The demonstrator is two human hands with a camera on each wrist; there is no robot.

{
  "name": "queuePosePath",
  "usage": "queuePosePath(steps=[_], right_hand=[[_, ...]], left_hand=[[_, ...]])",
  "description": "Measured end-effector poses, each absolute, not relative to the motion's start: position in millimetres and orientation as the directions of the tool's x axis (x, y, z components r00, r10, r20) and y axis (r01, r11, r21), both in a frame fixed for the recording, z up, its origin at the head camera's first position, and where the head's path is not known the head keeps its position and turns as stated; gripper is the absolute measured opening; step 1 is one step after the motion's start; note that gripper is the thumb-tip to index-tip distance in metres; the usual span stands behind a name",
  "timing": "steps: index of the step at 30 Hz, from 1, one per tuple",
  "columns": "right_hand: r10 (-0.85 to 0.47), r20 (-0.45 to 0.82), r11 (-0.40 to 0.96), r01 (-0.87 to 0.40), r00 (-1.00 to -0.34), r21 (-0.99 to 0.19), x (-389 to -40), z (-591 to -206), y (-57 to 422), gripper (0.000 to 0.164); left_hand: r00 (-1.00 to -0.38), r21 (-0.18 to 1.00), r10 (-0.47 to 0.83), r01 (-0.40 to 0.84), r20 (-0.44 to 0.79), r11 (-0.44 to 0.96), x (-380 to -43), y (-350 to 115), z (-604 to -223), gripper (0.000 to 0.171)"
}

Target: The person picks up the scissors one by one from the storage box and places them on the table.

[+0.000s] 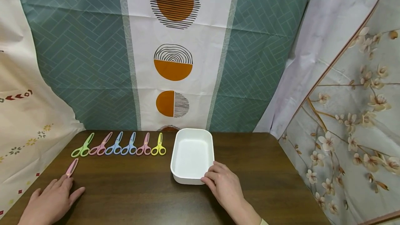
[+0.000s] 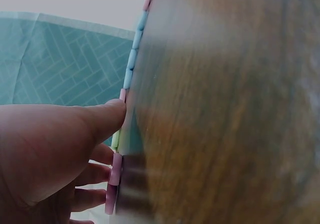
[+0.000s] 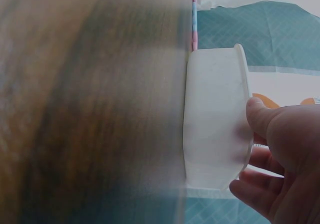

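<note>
At the table's left, my left hand [image 1: 51, 199] lies palm down with its fingers extended over the handle end of pink scissors [image 1: 72, 167]; only the blades show from above. In the left wrist view, those fingers touch the pink handles [image 2: 115, 176], while the thumb points away from them. My right hand [image 1: 225, 185] grips the near right corner of a white rectangular dish [image 1: 192, 153], thumb at the near rim and fingers along the right side. The dish looks empty and stands flat on the table.
Behind my left hand runs a row of scissors, points away from me: green [image 1: 84, 147], pink [image 1: 101, 146], two blue including this blue pair [image 1: 115, 145], another pink [image 1: 144, 146] and yellow [image 1: 159, 146]. Patterned curtains [image 1: 268, 44] hang around the dark wooden table [image 1: 134, 190].
</note>
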State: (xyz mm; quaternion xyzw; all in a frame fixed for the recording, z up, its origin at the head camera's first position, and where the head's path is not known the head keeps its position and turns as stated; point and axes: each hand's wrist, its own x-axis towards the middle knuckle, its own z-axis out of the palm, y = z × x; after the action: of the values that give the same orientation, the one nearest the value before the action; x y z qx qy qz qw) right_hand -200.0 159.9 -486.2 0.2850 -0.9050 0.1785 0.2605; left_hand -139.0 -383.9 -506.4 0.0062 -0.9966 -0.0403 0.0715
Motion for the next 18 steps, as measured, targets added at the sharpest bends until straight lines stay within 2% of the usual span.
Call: queuePosePath(steps=[8, 14, 18], right_hand=[[-0.422, 0.567, 0.777, -0.604, -0.708, -0.177, -199.2, -487.0, 160.3, 0.013], [-0.415, 0.564, 0.779, -0.599, -0.714, -0.185, -199.7, -488.0, 160.4, 0.013], [-0.415, 0.568, 0.777, -0.602, -0.711, -0.185, -200.1, -488.0, 160.8, 0.013]], left_hand=[[-0.992, 0.089, -0.050, -0.040, 0.120, 0.995, -142.8, -390.4, -514.8, 0.056], [-0.994, 0.101, -0.072, -0.063, 0.086, 0.993, -143.6, -393.0, -516.5, 0.072], [-0.994, 0.115, -0.072, -0.061, 0.087, 0.992, -144.1, -393.8, -516.4, 0.072]])
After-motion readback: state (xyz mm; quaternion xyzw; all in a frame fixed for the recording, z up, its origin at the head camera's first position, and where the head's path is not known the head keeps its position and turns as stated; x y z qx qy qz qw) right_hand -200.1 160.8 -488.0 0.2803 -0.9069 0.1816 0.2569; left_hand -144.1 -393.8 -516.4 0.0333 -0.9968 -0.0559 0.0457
